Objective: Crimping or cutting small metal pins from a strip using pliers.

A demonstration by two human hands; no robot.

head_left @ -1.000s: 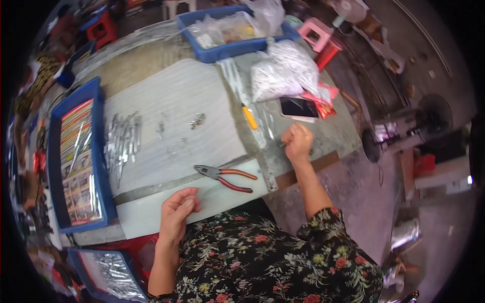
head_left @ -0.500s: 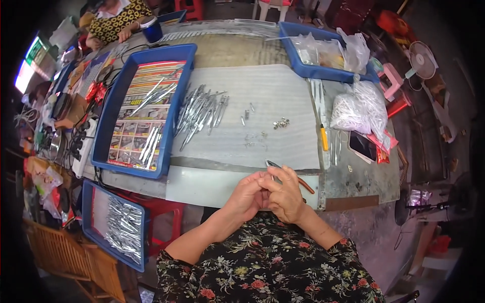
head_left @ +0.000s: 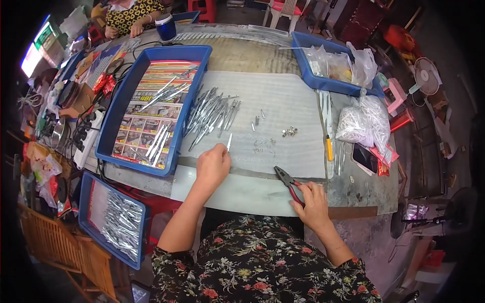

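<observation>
My left hand is closed over the near edge of the white sheet, pinching a slim silver metal piece whose end points away from me. My right hand has its fingers closed on the red handles of the pliers. Their dark jaws point to the far left over the sheet's front edge. A heap of slim silver metal pieces lies beyond my left hand, beside the blue tray. Farther in on the sheet are small round metal parts, a few short cylinders and tiny thin bits.
A blue tray lined with printed paper stands left, another blue tray of metal pieces below it. At the right are a yellow-handled cutter, a bag of white parts and a phone. A co-worker sits far left.
My hands were together in front of me and have moved apart. The left moved left, toward the metal heap; the right moved out to the pliers, now turned more upright.
</observation>
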